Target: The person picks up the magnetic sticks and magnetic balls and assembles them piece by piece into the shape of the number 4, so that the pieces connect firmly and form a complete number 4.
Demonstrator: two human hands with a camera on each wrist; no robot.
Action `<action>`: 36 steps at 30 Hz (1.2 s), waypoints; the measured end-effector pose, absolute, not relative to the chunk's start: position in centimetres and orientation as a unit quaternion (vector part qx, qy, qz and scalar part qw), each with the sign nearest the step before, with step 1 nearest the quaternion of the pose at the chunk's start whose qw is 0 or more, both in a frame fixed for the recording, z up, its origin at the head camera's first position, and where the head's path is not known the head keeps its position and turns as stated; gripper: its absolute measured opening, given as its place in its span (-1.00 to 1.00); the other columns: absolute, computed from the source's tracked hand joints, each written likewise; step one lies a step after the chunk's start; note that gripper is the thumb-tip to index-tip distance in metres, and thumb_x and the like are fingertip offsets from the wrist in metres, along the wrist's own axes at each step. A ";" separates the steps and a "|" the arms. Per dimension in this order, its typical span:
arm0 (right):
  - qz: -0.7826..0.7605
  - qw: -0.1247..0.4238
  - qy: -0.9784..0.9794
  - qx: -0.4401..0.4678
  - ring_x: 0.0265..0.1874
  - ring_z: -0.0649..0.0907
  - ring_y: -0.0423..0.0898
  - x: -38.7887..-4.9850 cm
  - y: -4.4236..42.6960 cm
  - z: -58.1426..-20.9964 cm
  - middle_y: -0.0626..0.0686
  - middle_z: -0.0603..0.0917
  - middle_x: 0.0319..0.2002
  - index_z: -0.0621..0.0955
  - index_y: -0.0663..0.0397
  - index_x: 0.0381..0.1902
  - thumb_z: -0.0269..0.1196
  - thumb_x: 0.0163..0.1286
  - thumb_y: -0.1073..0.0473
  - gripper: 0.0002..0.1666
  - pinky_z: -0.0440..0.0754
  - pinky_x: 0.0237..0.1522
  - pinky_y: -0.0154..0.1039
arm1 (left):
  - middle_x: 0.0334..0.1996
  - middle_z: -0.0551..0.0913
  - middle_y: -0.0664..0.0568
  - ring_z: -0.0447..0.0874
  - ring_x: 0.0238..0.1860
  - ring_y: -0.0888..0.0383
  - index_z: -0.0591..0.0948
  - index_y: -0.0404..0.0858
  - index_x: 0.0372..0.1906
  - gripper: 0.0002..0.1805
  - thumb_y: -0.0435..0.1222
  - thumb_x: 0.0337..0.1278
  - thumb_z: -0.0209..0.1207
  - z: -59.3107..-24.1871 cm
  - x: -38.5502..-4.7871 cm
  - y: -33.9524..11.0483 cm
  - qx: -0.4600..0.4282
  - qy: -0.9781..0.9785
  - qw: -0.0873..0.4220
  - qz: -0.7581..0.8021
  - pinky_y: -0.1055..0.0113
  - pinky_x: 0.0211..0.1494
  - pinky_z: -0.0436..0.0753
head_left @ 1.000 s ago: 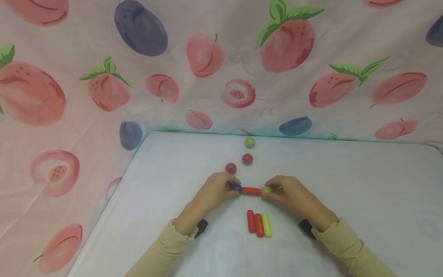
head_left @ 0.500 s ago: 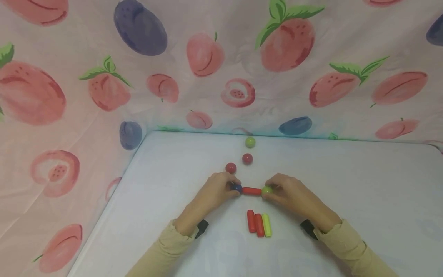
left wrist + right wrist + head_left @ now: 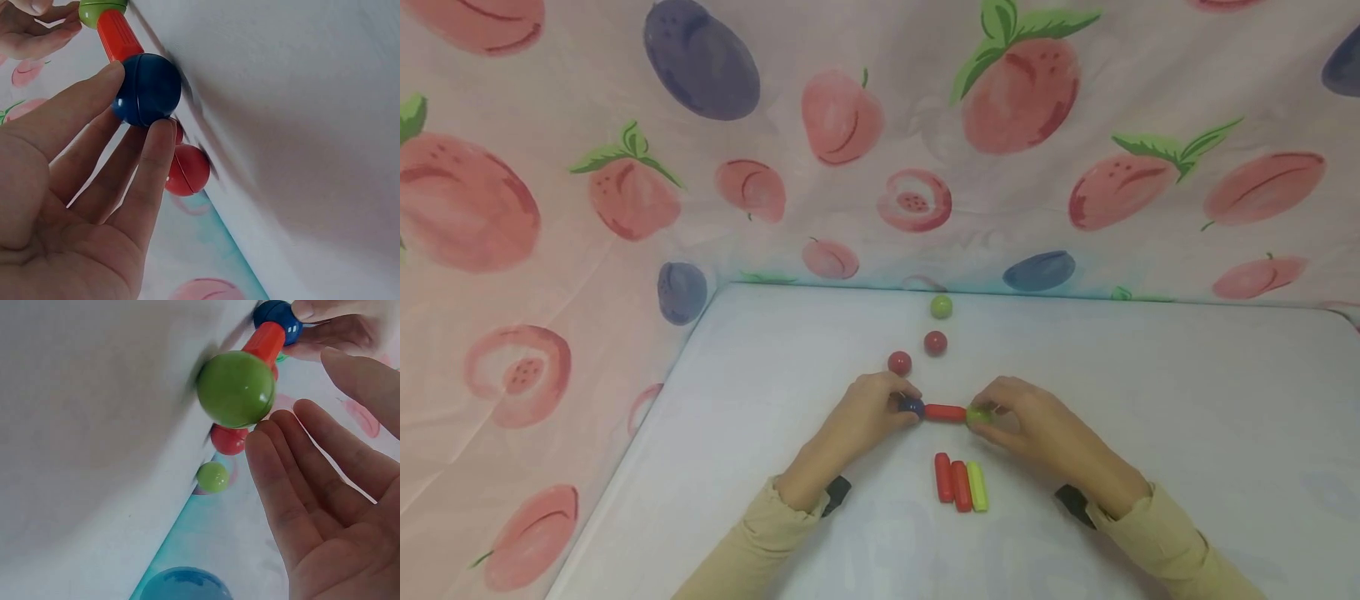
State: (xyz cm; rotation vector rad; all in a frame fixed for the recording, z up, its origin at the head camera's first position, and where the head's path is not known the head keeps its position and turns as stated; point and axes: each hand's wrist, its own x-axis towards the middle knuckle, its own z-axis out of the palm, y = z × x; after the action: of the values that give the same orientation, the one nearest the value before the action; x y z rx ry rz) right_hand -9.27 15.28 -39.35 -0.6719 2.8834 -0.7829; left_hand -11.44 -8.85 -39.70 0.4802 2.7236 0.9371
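Between thumb and fingertips, the left hand point(image 3: 871, 410) point(image 3: 72, 231) pinches a blue ball point(image 3: 912, 407) point(image 3: 148, 89). A red rod point(image 3: 945, 412) point(image 3: 119, 36) point(image 3: 265, 342) runs from that ball to a green ball point(image 3: 978, 416) point(image 3: 235, 389), end to end in a line on the table. Beside the green ball is the right hand point(image 3: 1033, 423) point(image 3: 337, 500), its fingers relaxed. In the right wrist view its thumb stands off the ball, and one fingertip is close beneath it; whether that one touches cannot be told.
Behind the hands lie two red balls point(image 3: 899, 362) point(image 3: 936, 342) and another green ball point(image 3: 942, 307). Nearer the person, two red rods point(image 3: 943, 477) point(image 3: 961, 486) and a yellow rod point(image 3: 977, 486) lie side by side. Fruit-patterned cloth point(image 3: 985, 200) borders the white table point(image 3: 1150, 400).
The right hand's fingers have loosened from around the green ball, and that hand and its wrist have shifted slightly right. The left hand keeps its hold on the blue ball.
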 end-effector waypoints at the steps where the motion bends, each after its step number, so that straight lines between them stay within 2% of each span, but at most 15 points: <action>1: -0.254 0.042 0.940 -0.223 -0.22 0.65 -0.15 -9.2 15.3 -39.3 -0.16 0.68 -0.26 0.72 -0.07 -0.16 0.50 0.15 0.09 -0.72 0.71 -0.07 -0.14 | -0.20 0.72 0.07 0.60 -0.24 0.20 0.73 -0.17 -0.02 -0.67 -0.32 0.05 0.44 -39.7 -11.4 -8.9 0.163 0.927 0.110 0.320 0.38 -0.08 0.66; 13: -0.253 0.102 0.932 -0.238 -0.18 0.64 -0.16 -7.9 15.1 -38.4 -0.15 0.68 -0.20 0.69 -0.02 -0.02 0.49 0.17 0.07 -0.59 0.70 -0.01 -0.13 | -0.18 0.72 0.07 0.64 -0.18 0.13 0.72 -0.16 -0.01 -0.66 -0.31 0.05 0.43 -40.1 -11.5 -9.1 0.167 0.922 0.101 0.334 0.34 -0.03 0.66; 24: -0.239 0.168 0.930 -0.223 0.18 0.60 0.02 -7.1 14.6 -38.6 -0.11 0.70 -0.01 0.69 -0.05 0.02 0.49 0.16 0.02 -0.55 0.54 0.23 0.08 | -0.14 0.72 0.09 0.64 -0.09 0.14 0.70 -0.16 0.03 -0.64 -0.27 0.08 0.42 -40.2 -11.4 -9.4 0.153 0.918 0.103 0.350 0.25 0.07 0.66; 31: -0.233 0.176 0.924 -0.249 0.20 0.59 0.04 -6.8 14.8 -38.9 -0.06 0.68 0.04 0.70 -0.03 0.02 0.52 0.11 0.02 -0.50 0.54 0.22 0.08 | -0.10 0.73 0.04 0.67 -0.06 0.14 0.66 -0.18 0.09 -0.58 -0.21 0.11 0.41 -40.3 -11.4 -9.6 0.134 0.922 0.105 0.347 0.27 0.07 0.68; 36: -0.228 0.167 0.915 -0.288 0.07 0.62 -0.07 -6.7 15.2 -39.5 -0.14 0.68 -0.03 0.70 -0.05 -0.01 0.53 0.08 0.00 -0.51 0.60 0.16 -0.01 | -0.22 0.74 0.05 0.68 -0.19 0.18 0.68 -0.21 0.02 -0.63 -0.22 0.10 0.41 -40.5 -11.5 -9.7 0.135 0.919 0.112 0.354 0.32 -0.03 0.69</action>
State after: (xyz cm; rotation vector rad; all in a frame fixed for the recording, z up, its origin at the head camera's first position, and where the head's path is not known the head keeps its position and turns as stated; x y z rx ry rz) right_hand -6.67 15.19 -39.49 -0.8199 2.6034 -0.6493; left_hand -11.55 -9.68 -40.52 0.3961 2.6962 1.0398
